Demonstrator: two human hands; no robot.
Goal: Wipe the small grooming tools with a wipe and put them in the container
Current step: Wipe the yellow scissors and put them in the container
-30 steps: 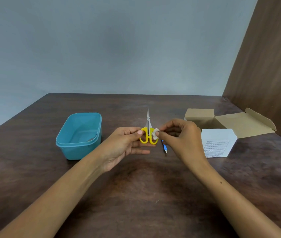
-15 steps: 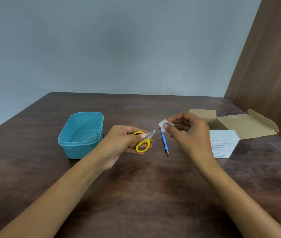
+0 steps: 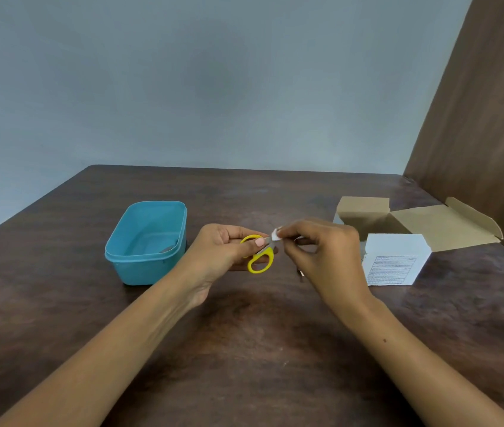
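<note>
My left hand (image 3: 223,252) grips small scissors with yellow handles (image 3: 260,258) above the table, thumb on the handle, blades pointing right. My right hand (image 3: 321,251) pinches a small white wipe (image 3: 275,235) against the scissor blades, which are mostly hidden under the wipe and fingers. The teal container (image 3: 146,241) stands left of my left hand, with a small metal tool lying in it (image 3: 167,249). Under my right hand a thin tool's tip (image 3: 301,274) shows on the table.
A white box with printed text (image 3: 395,260) sits right of my right hand. Behind it lies an opened brown cardboard box (image 3: 414,221). A brown panel (image 3: 485,118) stands along the table's right side.
The scissors went from upright to tilted sideways in my left hand. My right hand pulled the wipe away, then brought it back onto the blades, now covering the blue tool.
</note>
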